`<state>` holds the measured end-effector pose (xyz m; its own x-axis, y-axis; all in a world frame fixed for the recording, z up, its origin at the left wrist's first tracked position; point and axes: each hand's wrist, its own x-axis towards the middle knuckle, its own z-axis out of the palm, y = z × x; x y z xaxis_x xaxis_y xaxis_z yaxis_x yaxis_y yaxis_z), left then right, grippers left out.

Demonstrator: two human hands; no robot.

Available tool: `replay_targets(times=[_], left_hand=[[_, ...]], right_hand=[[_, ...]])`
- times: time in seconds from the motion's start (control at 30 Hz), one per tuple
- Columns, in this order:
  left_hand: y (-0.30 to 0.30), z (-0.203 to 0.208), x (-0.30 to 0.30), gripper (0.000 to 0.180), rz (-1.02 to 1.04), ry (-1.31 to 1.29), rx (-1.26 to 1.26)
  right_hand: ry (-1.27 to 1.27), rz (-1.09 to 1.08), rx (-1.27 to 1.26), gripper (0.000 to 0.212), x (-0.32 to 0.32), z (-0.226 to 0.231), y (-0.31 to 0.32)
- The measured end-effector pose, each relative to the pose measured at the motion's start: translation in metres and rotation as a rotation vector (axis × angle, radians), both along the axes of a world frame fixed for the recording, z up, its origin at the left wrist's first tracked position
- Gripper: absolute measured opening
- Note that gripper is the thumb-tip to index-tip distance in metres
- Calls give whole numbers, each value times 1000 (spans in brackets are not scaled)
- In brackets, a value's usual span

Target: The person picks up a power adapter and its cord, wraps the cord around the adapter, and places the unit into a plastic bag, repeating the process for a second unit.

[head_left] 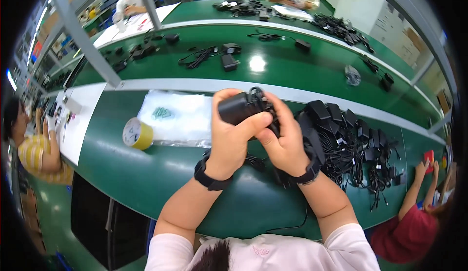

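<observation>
Adapter inside left grip, coiled cable at right grip.

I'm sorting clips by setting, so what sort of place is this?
Probably a factory workshop: there is a long green workbench, a heap of black corded devices that look like power adapters, and several other people seated or standing around the benches.

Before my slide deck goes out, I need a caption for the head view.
Left hand and right hand hold a black adapter over a green bench, beside an adapter pile.
</observation>
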<state>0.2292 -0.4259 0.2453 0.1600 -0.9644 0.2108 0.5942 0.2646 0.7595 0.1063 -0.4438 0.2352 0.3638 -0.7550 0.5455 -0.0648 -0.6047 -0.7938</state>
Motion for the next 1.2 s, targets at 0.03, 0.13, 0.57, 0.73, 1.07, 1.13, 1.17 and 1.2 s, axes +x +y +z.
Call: replay_targets(times=[0.03, 0.13, 0.57, 0.73, 1.07, 1.13, 1.17, 1.2], left_hand=[[0, 0, -2, 52, -11, 52, 15], [-3, 3, -2, 54, -47, 110, 34], [-60, -63, 169, 41, 425, -1936, 502], [-70, -102, 192, 20, 415, -2062, 452], [-52, -61, 206, 29, 516, -1766, 581], [-51, -57, 208, 31, 549, -1740, 602], [-49, -55, 210, 34, 583, -1713, 628], [-46, -53, 213, 34, 584, -1715, 627]], right_hand=[[3, -50, -33, 60, 1, 1, -1], [4, -94, -179, 64, 2, -3, -8], [-450, -212, 264, 54, -3, 38, -23], [-455, -224, 234, 55, 4, 42, -19], [-414, -241, 227, 52, 7, 40, -27], [-414, -226, 225, 52, 10, 39, -27], [-425, -199, 245, 51, 14, 40, -27], [-436, -172, 265, 51, 17, 40, -26]])
